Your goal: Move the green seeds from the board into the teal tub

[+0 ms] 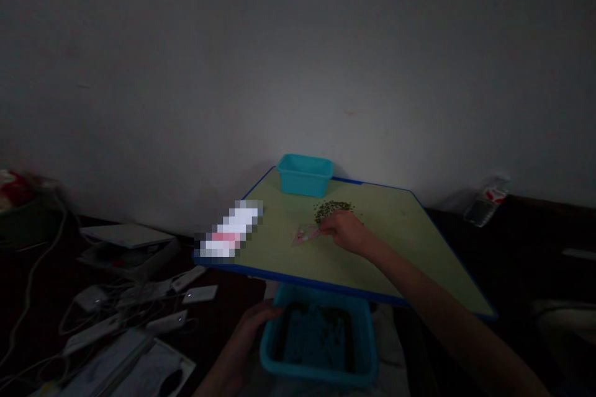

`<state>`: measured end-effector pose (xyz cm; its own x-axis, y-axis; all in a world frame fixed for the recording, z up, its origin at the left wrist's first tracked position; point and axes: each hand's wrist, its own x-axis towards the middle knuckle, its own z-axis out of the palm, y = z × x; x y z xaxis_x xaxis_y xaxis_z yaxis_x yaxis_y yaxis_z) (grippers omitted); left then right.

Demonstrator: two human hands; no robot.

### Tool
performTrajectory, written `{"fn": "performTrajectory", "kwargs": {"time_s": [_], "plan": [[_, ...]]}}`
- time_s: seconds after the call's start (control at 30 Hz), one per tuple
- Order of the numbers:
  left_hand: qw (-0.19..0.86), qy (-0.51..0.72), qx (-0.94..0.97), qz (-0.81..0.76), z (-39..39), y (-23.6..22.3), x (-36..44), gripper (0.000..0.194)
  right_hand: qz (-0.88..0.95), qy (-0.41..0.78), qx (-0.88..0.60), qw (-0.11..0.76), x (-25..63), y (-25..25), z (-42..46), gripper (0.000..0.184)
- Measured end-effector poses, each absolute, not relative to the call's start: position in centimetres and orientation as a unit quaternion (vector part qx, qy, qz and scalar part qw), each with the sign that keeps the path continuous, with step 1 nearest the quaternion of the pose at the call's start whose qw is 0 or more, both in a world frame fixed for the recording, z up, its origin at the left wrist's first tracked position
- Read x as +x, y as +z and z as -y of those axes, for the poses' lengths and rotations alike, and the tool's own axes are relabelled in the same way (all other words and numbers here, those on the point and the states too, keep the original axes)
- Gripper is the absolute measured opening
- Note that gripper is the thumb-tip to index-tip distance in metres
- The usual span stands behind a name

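Observation:
My right hand [345, 231] is closed in a pinch at the right end of a small clear plastic bag [305, 234] with pink marks, which lies on the pale green tabletop [279, 254]. Just beyond the fingers a heap of small dark grains [333, 206], too small to identify, is spread on the table. Below the table's near edge, my left hand [254, 325] grips the left rim of a blue plastic basin [365, 347]. Dark bits lie scattered over the bottom of that basin. The left fingers are partly hidden by its wall.
A second blue basin [305, 183] stands at the table's back edge by the wall. A lit, pixelated screen [230, 229] lies at the left edge. Cables and power strips [93, 332] cover the floor at left. A plastic bottle [487, 203] is at right.

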<state>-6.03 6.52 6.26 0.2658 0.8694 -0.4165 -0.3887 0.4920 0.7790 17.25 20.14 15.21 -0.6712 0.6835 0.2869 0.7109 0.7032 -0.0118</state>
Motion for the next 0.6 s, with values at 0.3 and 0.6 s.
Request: {"fn": "performTrajectory", "kwargs": {"time_s": [0.3, 0.6], "plan": [[0.743, 0.427, 0.271, -0.438, -6.2, 7.3, -5.8, 0.018, 0.873, -0.031, -0.395, 0.285, 18.3, 14.3, -19.8, 0.018], [0.742, 0.434, 0.261, -0.44, -6.2, 7.5, -5.7, 0.016, 0.796, 0.031, -0.461, 0.391, 22.0, 13.4, -17.1, 0.024]]}}
